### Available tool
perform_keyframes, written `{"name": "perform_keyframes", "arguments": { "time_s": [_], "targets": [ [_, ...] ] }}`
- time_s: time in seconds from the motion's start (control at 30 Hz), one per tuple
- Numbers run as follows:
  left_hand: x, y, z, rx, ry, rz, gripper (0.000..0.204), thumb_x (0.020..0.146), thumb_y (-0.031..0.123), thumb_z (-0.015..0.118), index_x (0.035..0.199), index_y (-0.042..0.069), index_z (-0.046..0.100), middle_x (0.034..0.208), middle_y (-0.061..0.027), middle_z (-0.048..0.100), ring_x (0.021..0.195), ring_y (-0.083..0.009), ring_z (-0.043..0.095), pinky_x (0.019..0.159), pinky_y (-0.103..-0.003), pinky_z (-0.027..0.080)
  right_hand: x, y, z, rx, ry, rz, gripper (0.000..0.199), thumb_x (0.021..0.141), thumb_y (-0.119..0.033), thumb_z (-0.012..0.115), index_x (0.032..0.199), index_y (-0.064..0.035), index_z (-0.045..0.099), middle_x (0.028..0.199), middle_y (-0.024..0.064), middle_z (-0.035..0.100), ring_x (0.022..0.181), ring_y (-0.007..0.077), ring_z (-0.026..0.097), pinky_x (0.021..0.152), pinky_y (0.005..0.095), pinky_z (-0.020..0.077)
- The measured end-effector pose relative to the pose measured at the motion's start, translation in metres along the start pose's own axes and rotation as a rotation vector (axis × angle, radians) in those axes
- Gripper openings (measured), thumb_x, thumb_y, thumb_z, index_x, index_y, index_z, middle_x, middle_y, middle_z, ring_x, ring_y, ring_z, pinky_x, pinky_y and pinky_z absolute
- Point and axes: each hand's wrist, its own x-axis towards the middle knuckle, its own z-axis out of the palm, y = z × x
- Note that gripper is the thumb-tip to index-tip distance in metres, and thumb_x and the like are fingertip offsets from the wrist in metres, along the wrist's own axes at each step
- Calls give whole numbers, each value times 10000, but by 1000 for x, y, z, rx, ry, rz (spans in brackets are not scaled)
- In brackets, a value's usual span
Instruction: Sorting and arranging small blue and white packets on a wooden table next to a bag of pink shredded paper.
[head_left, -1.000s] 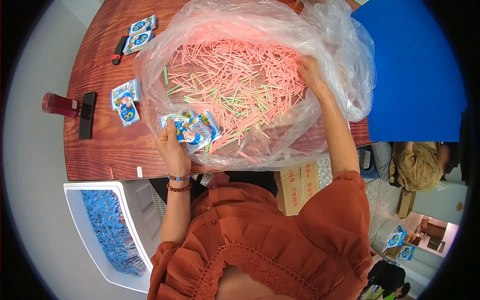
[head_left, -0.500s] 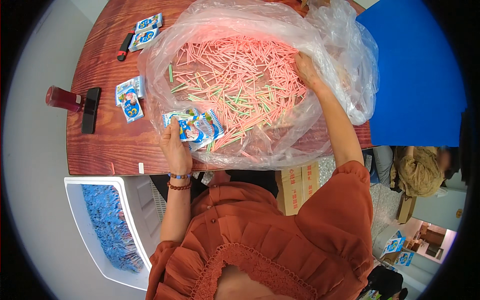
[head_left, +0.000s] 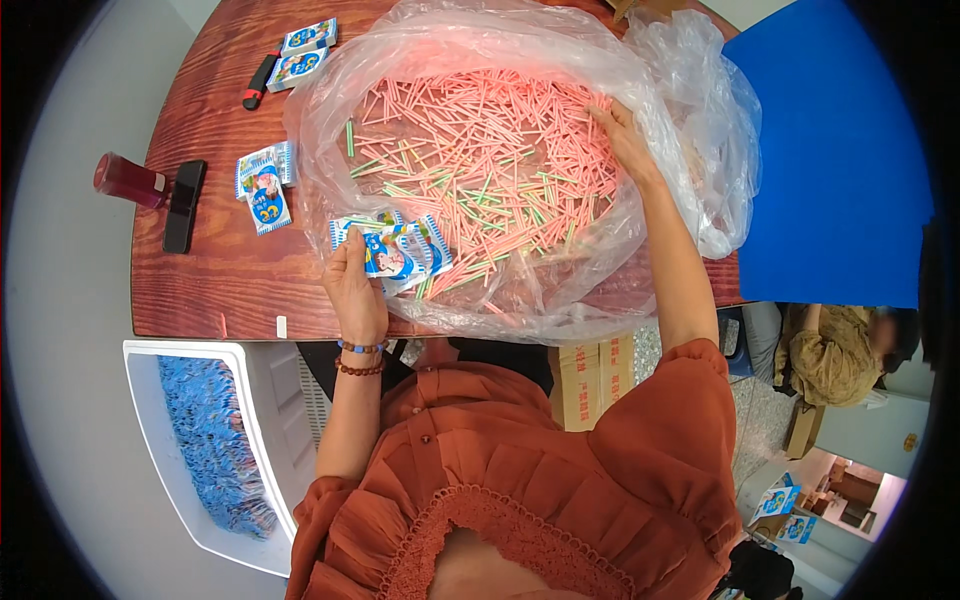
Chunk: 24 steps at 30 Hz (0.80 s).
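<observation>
My left hand (head_left: 352,290), wearing two beaded bracelets, pinches a blue-and-white printed packet (head_left: 390,255) at the near left edge of a large clear plastic bag (head_left: 470,35). Several such packets overlap there, partly hidden by one another. Thin pink sticks (head_left: 500,110), with some green-and-white ones (head_left: 480,190) among them, lie loose inside the opened bag. My right hand (head_left: 625,145) reaches in at the bag's right side. Its thumb and fingers look spread at the edge of the pink sticks, though the fingertips are partly hidden.
Left of the bag lie more packets (head_left: 266,190), a black phone (head_left: 184,205), a red bottle (head_left: 130,180), a red-and-black cutter (head_left: 260,82) and two small boxes (head_left: 298,68). A white foam box (head_left: 270,400) of blue packets stands below left. A blue panel (head_left: 830,160) rises at right.
The view has shifted slightly. My right hand has drawn its fingers a little out of the sticks, and they now show more. My left hand keeps its hold on the packet.
</observation>
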Motion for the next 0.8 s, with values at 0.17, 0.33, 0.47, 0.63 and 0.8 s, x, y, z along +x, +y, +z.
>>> {"name": "perform_keyframes", "arguments": {
  "time_s": [0.17,0.33,0.47,0.63,0.8],
  "targets": [
    [-1,-2,4,-48,-8,-20,242,987,223,530,877,42,647,845,10,649,733,-35,570,640,-218,468,1,-10,23,459,-33,85,280,950,-196,567,1124,17,619,1043,59,661,855,90,605,781,243,480],
    [-3,-2,0,-53,-4,-33,233,984,223,535,880,46,644,844,11,650,744,-39,580,644,-217,473,7,-4,30,59,-68,156,278,954,-144,546,1146,51,598,1043,97,672,900,150,645,817,299,521],
    [-3,-2,2,-73,-5,-35,221,983,220,536,893,47,639,853,6,649,756,-48,593,663,-221,486,10,4,30,248,-42,107,236,967,-134,521,1084,54,603,976,105,673,871,176,646,822,308,518],
    [-4,6,13,-146,12,-114,240,984,236,525,897,39,631,860,-16,647,750,-89,613,643,-260,529,-2,-15,44,1168,-134,99,153,997,-116,439,957,-15,547,853,84,617,846,220,620,898,415,509],
    [11,-11,26,-210,-47,-140,282,983,268,520,900,21,629,851,-53,659,708,-132,626,582,-294,545,-56,-96,109,1457,-169,59,138,1003,-118,421,978,-34,528,852,83,599,866,244,608,976,468,455]
  ]
}}
